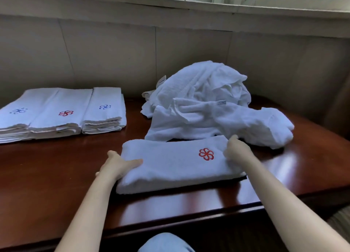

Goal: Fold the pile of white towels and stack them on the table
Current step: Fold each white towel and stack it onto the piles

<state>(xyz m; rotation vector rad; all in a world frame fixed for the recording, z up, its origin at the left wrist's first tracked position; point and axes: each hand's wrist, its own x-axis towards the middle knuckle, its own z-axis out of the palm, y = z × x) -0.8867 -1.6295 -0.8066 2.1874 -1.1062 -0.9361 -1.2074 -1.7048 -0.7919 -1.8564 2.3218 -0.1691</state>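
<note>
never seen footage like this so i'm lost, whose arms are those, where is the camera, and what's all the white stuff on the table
There is no machine here: these are a person's two bare arms. The single picture comes from a wide-angle camera worn on the person's head, looking forward and down, so the arms reach in from the bottom edge. The left hand and right hand each grip one end of a folded white terry towel with a red flower emblem, which sits on or just above the dark polished wooden table. Behind it sits a rumpled pile of unfolded white towels. At the far left stand neat stacks of folded white towels with blue and red emblems.
</note>
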